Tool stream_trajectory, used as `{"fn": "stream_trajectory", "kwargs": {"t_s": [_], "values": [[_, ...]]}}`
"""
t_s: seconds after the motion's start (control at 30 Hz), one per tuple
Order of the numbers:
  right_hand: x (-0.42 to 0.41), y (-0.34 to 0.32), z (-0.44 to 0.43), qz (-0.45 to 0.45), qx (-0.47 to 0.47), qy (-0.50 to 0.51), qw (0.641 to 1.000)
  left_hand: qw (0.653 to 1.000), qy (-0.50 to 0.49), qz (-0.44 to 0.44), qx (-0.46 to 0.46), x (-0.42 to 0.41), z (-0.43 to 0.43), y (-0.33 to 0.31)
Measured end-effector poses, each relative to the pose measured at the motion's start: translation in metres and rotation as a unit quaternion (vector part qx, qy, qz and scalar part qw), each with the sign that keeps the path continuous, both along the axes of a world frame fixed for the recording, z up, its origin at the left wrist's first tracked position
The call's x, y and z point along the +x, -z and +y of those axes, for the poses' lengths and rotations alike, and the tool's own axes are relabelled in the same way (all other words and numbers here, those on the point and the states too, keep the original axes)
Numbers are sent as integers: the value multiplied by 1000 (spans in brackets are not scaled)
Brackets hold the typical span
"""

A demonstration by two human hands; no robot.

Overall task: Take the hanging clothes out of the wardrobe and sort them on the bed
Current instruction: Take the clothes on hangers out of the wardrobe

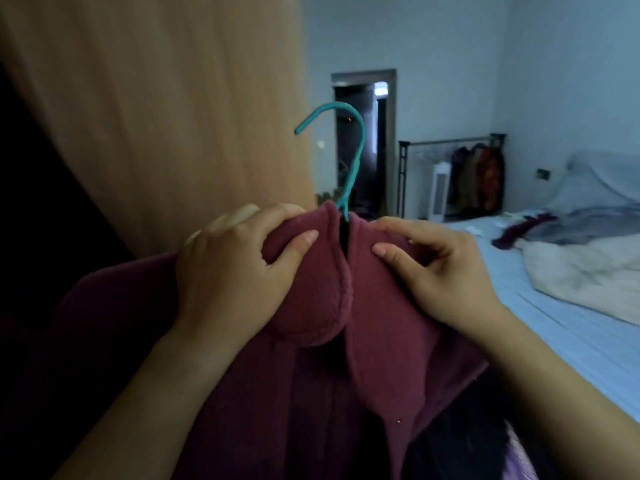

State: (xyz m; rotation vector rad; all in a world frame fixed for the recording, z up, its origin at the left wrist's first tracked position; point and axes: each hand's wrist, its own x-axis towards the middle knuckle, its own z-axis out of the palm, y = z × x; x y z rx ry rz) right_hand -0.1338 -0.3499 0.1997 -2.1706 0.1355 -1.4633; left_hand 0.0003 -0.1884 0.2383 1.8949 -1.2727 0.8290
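Observation:
A maroon fleece coat [311,393] hangs on a teal hanger [353,157], whose hook sticks up free above the collar. My left hand [228,271] grips the left collar flap, thumb on top. My right hand [440,268] pinches the right collar flap beside the hanger's neck. The coat fills the lower middle of the view in front of me. The bed [554,327] with a light blue sheet lies to the right, with a heap of clothes [585,261] on it, white, grey and dark red pieces among them.
The wooden wardrobe door [166,116] stands open at the left, its dark inside at the far left. A doorway [363,140] is at the back. A metal clothes rack [453,174] with garments and a white heater stand against the far wall.

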Motion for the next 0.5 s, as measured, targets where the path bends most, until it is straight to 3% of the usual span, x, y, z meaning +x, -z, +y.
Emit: {"fn": "stream_trajectory", "kwargs": {"t_s": [0.2,0.37,0.5], "values": [[-147,90,-78,69,91,59,992,981,119,142,55,-121,-101,88],[-249,144,-123,147,127,148,970,924,210,291,132,-192,-174,160],[-297,154,-161,183,116,210,953,896,259,328,153,-228,-223,190]]}}
